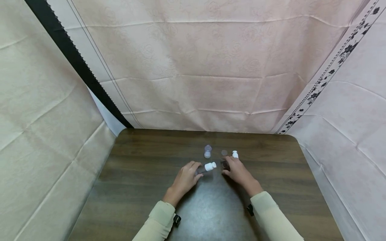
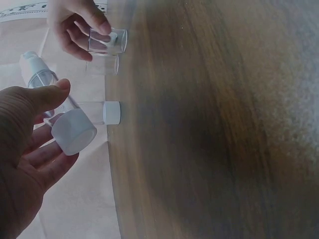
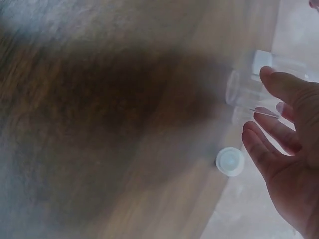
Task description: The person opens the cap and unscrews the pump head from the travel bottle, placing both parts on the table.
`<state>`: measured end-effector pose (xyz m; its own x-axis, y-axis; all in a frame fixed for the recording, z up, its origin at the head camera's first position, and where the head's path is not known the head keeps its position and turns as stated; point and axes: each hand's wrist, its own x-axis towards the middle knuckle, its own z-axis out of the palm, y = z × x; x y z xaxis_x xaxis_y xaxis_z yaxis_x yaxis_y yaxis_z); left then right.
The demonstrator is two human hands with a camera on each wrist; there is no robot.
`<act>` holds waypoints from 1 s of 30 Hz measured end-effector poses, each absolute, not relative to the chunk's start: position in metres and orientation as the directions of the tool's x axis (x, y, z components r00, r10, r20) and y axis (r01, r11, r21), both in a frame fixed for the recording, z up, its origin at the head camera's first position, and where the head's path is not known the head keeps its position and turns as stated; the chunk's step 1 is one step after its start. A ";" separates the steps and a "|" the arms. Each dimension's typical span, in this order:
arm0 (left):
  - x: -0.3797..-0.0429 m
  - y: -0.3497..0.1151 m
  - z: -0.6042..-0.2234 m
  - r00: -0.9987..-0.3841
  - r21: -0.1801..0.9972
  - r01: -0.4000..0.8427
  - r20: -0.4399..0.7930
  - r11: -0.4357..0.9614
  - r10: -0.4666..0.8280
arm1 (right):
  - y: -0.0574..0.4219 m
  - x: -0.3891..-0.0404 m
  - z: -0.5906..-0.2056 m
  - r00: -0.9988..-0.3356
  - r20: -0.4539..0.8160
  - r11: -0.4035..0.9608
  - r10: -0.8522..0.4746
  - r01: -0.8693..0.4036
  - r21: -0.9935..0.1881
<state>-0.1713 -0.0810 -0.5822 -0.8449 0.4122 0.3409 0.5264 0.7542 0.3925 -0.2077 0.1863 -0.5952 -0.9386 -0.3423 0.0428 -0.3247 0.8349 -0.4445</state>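
Note:
My left hand (image 1: 186, 179) grips a clear bottle with a white pump head (image 2: 34, 63) at one end and a white base (image 2: 75, 132) at the other, tilted above the table. My right hand (image 1: 238, 170) has its thumb and fingers around a clear open cylinder, like a cap (image 2: 120, 41), near the tabletop. Just beyond it stands a second clear cylinder (image 2: 113, 65). A small white bottle top (image 3: 230, 162) stands beside the right fingers. Between the hands, farther back, is another clear piece with a white base (image 2: 112, 113).
The brown wooden table (image 1: 144, 147) has rounded far corners, and the small parts stand toward its far edge. Pale cloth (image 1: 211, 67) hangs behind and at both sides. Each wrist has a dark strap-mounted device (image 1: 177, 220).

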 end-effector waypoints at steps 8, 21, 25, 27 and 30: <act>-0.172 -0.076 -0.580 -0.833 0.331 0.543 0.330 0.771 0.445 | 0.193 -0.195 -0.572 -0.950 0.091 0.775 -0.298 -0.296 -0.558; -0.172 -0.065 -0.572 -0.767 0.204 0.605 0.409 0.769 0.494 | 0.192 -0.172 -0.564 -0.964 0.060 0.467 -0.258 -0.179 -0.866; -0.170 -0.060 -0.570 -0.743 0.157 0.626 0.417 0.764 0.524 | 0.184 -0.166 -0.567 -0.969 0.010 0.422 -0.245 -0.117 -0.899; -0.169 -0.057 -0.569 -0.736 0.135 0.634 0.410 0.762 0.539 | 0.180 -0.163 -0.568 -0.971 -0.004 0.421 -0.238 -0.100 -0.902; -0.167 -0.053 -0.567 -0.722 0.102 0.643 0.410 0.759 0.557 | 0.176 -0.161 -0.571 -0.975 -0.004 0.418 -0.224 -0.092 -0.904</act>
<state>-0.1672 -0.0534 -0.5671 -0.7221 0.5574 0.4097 0.6433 0.7588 0.1017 -0.1611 0.1756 -0.5711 -0.9746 -0.2238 -0.0045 -0.0918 0.4178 -0.9039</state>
